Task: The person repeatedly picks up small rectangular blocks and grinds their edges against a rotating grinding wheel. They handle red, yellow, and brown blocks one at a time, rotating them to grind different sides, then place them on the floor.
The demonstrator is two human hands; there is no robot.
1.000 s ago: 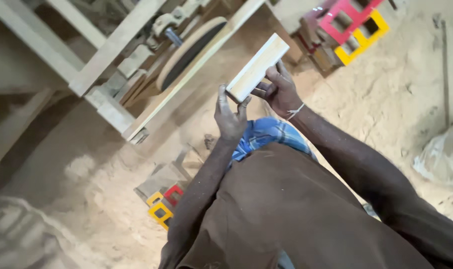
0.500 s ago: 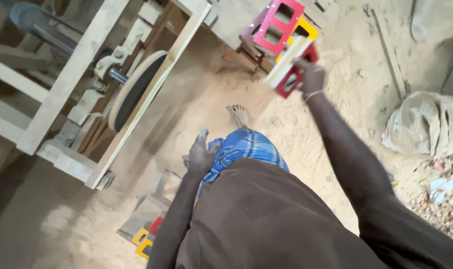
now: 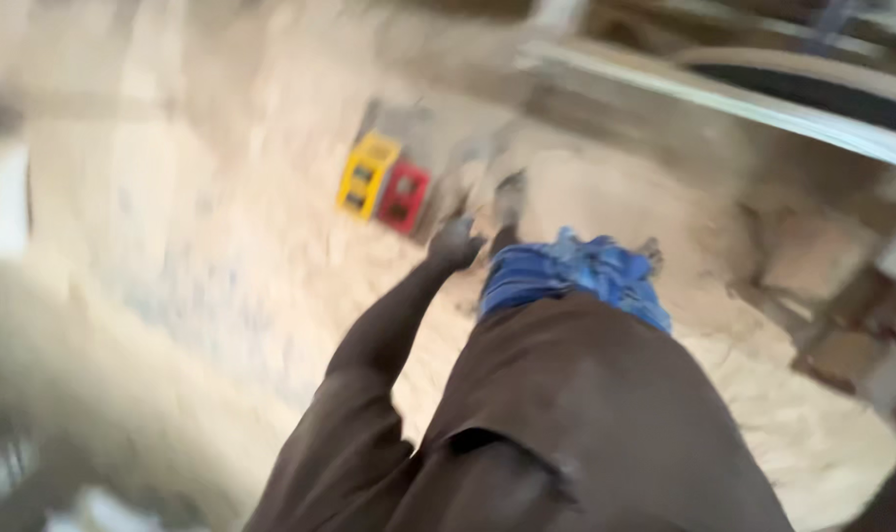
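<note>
Frame heavily motion-blurred; the view swings over a sawdust-covered floor.

Left hand, centre of frame, hangs at the end of an extended arm in a dark brown sleeve. It appears to hold nothing; whether the fingers are loose or curled I cannot tell through the blur. Right hand is out of frame.

Nearest things to the hand: a yellow block and a red block, both with window-like cut-outs, lying side by side on the floor just up and left of it, apart from the fingers. A pale wooden frame rail crosses the upper right. Blue cloth shows at the waist.

Judgement: a between-grips step, the body turning. Reaching the blocks would call for bending down and left, and steadying the view first.
</note>
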